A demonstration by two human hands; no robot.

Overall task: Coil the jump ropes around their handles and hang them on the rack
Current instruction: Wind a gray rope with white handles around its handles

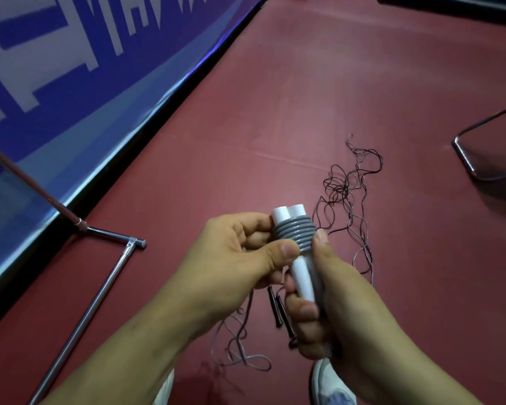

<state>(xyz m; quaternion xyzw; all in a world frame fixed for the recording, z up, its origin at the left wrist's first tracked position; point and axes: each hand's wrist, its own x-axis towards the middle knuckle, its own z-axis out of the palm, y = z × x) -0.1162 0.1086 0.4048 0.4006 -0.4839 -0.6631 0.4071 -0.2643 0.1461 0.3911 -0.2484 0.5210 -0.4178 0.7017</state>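
Two white jump-rope handles (pixel 301 273) stand side by side, held upright in front of me. A grey rope (pixel 294 233) is wound in several tight turns around their upper part. My left hand (pixel 240 255) pinches the coil with thumb and fingers from the left. My right hand (pixel 324 305) grips the lower part of the handles, its thumb against the coil's right side. On the red floor lies a thin dark jump rope (pixel 348 185) in a loose tangle, with its dark handles (pixel 281 311) below my hands.
A metal rack base (pixel 100 287) with a slanted pole (pixel 32 188) stands at the left beside a blue banner wall (pixel 70 83). A chair's metal frame (pixel 479 159) is at the right. My white shoes (pixel 322 381) show at the bottom.
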